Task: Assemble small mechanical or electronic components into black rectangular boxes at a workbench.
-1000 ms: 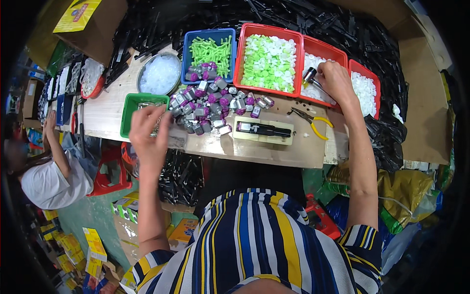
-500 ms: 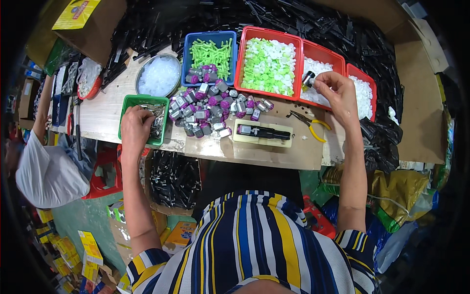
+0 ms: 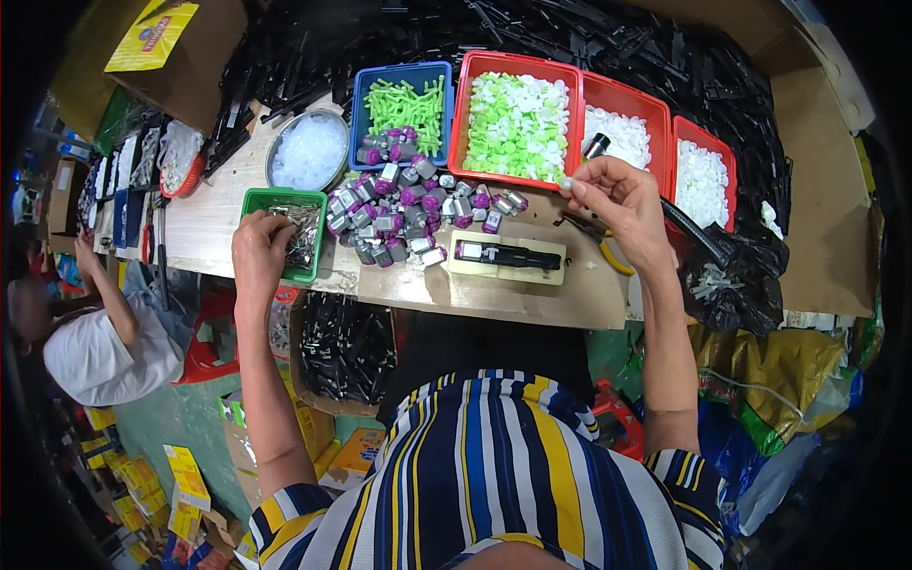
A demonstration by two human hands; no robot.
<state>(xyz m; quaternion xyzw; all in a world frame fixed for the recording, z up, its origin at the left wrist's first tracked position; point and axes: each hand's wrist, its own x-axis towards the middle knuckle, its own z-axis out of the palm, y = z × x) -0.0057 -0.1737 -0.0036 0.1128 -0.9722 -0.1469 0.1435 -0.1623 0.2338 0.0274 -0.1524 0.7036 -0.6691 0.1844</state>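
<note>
My left hand (image 3: 258,255) reaches into the green bin (image 3: 249,201) of small metal parts (image 3: 302,228), its fingertips pinched together at the left side of the pile. Whatever they hold is hidden. My right hand (image 3: 622,204) pinches a small whitish piece (image 3: 566,183) between thumb and fingertips, in front of the red bins. A black cylinder end (image 3: 597,145) sticks out above its fingers, and a black tube (image 3: 698,236) shows behind the hand; I cannot tell whether they are one thing. A cream block (image 3: 503,275) cradles a black elongated part (image 3: 518,256) with a small motor.
Grey-and-purple motors (image 3: 385,214) lie heaped mid-table. Behind them stand a blue bin (image 3: 358,100) of green pieces, red bins (image 3: 463,114) of white and green caps, and a round bowl (image 3: 271,161). Pliers (image 3: 617,255) lie under my right hand. Another person (image 3: 114,332) works at far left.
My right hand has moved left and slightly down from the white-cap bin, and a whitish piece now shows at its fingertips. My left hand stays in the green bin.
</note>
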